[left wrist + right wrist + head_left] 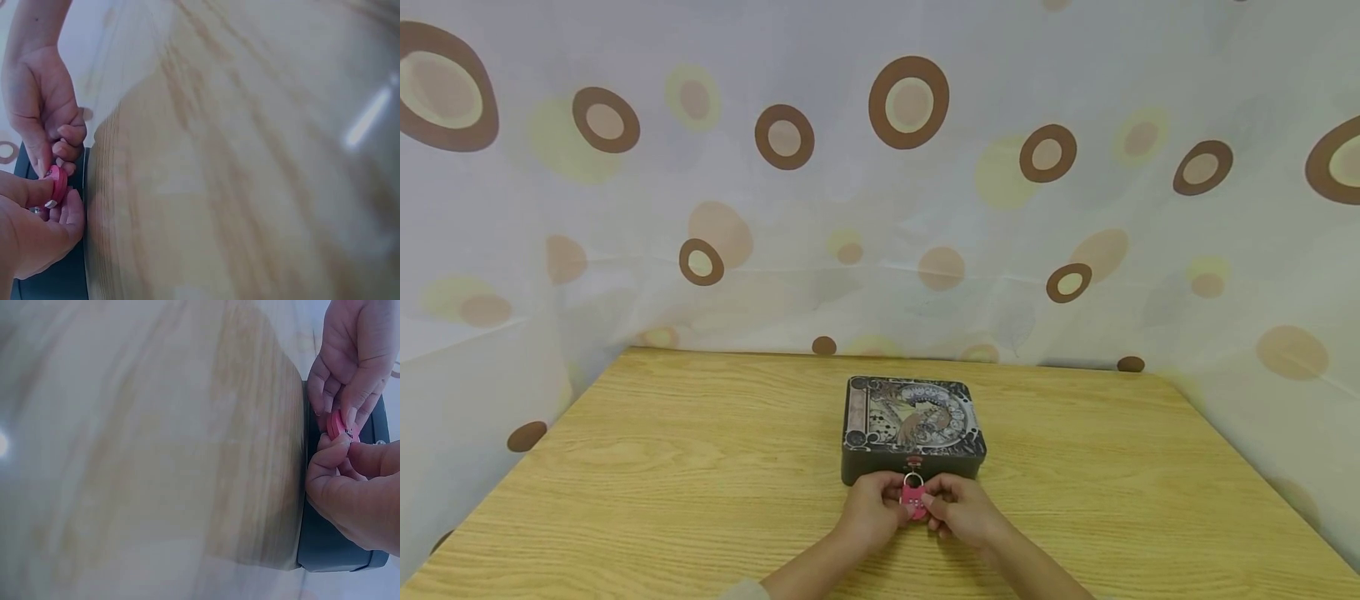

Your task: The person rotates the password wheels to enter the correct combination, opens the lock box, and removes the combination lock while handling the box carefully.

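Note:
A pink combination padlock [914,502] with a silver shackle hangs at the front of a dark box [913,417] with an ornate printed lid. My left hand [871,510] pinches the padlock's left side between thumb and fingers. From the other side my right hand [964,510] pinches it too, its thumb by the small number dials. The shackle rises to the red latch [914,461] on the box front; whether it is locked cannot be made out. Both wrist views show the pink padlock [58,181] between the fingertips, close against the box's dark side [331,547].
The box stands on a wood-grain table [700,467], its lid down. Behind and beside the table hangs a pale curtain [850,208] with brown, peach and yellow ovals.

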{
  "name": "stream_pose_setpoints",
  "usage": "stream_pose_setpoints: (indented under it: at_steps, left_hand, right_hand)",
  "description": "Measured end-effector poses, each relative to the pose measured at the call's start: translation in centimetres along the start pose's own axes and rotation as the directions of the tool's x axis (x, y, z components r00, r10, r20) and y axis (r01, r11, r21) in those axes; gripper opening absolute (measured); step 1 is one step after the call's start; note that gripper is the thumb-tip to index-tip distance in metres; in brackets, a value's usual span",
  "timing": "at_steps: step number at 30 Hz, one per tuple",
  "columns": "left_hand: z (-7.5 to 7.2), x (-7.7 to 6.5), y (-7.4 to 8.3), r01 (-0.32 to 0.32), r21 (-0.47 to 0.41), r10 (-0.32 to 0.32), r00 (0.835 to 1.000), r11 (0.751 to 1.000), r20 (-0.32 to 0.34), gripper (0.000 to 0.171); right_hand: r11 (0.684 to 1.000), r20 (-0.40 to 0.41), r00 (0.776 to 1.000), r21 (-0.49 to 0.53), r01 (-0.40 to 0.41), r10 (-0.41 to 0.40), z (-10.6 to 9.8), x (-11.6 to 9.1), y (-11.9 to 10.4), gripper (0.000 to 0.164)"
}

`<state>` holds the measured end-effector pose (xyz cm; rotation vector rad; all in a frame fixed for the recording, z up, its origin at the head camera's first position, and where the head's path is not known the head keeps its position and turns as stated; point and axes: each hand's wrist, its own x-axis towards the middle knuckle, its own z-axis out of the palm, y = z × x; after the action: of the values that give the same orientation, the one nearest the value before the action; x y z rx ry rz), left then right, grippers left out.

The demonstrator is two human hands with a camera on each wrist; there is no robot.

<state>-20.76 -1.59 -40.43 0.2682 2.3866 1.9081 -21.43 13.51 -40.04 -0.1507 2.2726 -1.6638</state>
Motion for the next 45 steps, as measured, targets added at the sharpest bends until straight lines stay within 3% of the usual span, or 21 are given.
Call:
stream_pose_setpoints:
  at_steps: [12,20,33,45]
  left_hand:
    - [0.1,-0.08,-0.05,-0.001,-0.008,0.0,1.0,1.0,-0.023,0.021]
    - [0.17,-0.13,-0.1,-0.016,0.038,0.017,0.999,0.999,-0.029,0.014]
    - [0.05,-0.04,-0.04,0.029,-0.011,-0.029,0.999,1.0,-0.017,0.017]
    - [-0.18,-0.08,-0.04,0.002,0.009,-0.002,1.0,1.0,-0.003,0.02]
  right_hand:
    - [1.0,0.001,1.0,0.001,-0.01,0.01,0.07,-0.04,-0.06,0.016]
    - [1.0,-0.008,1.0,-0.003,-0.006,0.006,0.16,0.08,0.05,0.015]
    - [0.999,-0.027,0.999,-0.008,-0.039,0.039,0.14,-0.05,-0.29,0.014]
    - [1.0,-0.021,0.999,-0.002,-0.027,0.027,0.19,0.0,-0.24,0.013]
